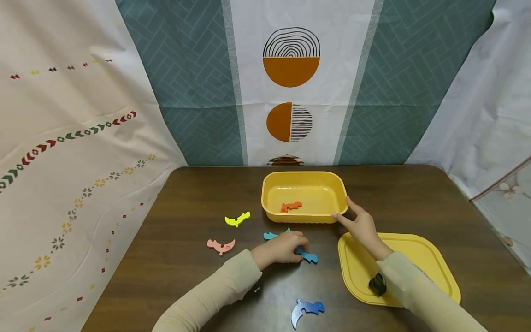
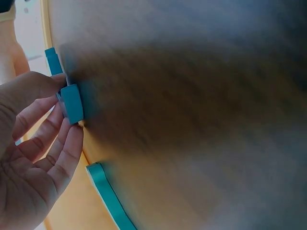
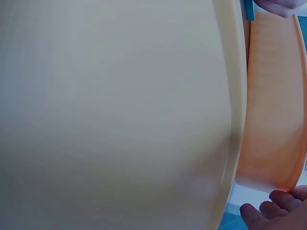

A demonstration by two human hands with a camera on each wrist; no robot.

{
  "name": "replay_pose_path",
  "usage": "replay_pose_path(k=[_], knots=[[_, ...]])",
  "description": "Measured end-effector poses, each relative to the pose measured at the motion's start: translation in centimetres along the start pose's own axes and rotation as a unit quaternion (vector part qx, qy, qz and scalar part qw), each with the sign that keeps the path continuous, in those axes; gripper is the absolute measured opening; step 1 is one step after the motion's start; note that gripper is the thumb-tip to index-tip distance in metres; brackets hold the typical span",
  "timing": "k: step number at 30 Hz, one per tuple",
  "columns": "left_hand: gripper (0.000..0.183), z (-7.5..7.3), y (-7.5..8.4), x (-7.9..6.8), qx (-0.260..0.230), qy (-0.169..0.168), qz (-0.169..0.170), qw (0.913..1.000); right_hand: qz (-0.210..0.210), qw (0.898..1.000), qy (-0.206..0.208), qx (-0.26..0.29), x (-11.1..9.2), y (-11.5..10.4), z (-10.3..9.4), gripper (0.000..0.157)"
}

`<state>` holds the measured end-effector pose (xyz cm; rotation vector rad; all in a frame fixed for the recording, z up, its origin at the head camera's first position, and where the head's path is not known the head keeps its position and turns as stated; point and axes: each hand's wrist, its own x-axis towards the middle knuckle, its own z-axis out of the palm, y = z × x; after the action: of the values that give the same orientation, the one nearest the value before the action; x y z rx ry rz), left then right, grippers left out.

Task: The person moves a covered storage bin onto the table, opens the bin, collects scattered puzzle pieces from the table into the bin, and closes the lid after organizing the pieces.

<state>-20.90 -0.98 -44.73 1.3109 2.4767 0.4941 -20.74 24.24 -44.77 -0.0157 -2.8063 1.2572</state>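
Blue piece (image 1: 309, 257), flat, at the fingertips of the left hand (image 1: 285, 248), near the front of the yellow bin (image 1: 304, 218); thumb and fingers pinch it, closed to its narrow width. Cannot tell whether it is clear of the table (image 1: 178, 207). Edge grip probably suits so thin a shape. Teal piece (image 1: 271, 235) just behind that hand, partly hidden. Right hand (image 1: 365, 230) at the bin's near right corner, thumb and index finger parted, touching the rim; likely steadying a light container. Orange piece (image 1: 292, 207) lies inside the bin. Yellow piece (image 1: 238, 219) and pink piece (image 1: 221, 247) off to the left, dark blue piece (image 1: 309, 307) nearer the wearer, spaced apart, perhaps for easy picking. Yellow tray (image 1: 419, 260) under the right forearm, seemingly set aside, leaving the bin reachable.
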Motion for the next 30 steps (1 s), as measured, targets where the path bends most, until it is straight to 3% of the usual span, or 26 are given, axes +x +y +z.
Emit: replay_pose_path(k=[18,30], knots=[[0.014,-0.8,0.3,-0.1,0.015,0.062,0.015,0.9979,-0.005,1.0,0.001,0.005,0.0,0.1,0.0,0.082],[0.015,-1.6,0.5,-0.1,-0.008,0.084,0.018,0.9963,-0.008,1.0,0.001,0.008,0.1,0.0,0.0,0.081]])
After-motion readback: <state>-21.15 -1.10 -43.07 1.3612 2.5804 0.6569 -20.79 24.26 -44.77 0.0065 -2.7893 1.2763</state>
